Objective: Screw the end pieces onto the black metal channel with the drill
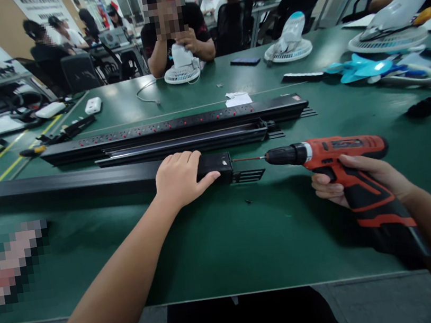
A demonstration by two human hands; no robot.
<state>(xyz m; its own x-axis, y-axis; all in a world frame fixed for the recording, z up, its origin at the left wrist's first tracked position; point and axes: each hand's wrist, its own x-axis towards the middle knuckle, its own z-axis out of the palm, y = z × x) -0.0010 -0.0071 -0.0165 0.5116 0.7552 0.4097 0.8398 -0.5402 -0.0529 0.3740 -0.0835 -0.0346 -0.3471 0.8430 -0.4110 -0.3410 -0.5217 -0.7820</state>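
1. The long black bar (pixel 82 180) is held down by the left hand (pixel 181 179), fingers laid over its top, thumb spread along its near side; the cordless drill (pixel 348 151) is gripped by the right hand (pixel 375 173).
2. The driver bit (pixel 248 159) is aimed at the bar's end, right of the left thumb; contact cannot be told.
3. If the drill is tilted, the thumb could be struck; if pressed loosely, the bar could be twisted.
4. Beyond the left fingers, room is limited by the black rail (pixel 185 145); towards the near table edge (pixel 234 294), room is left.
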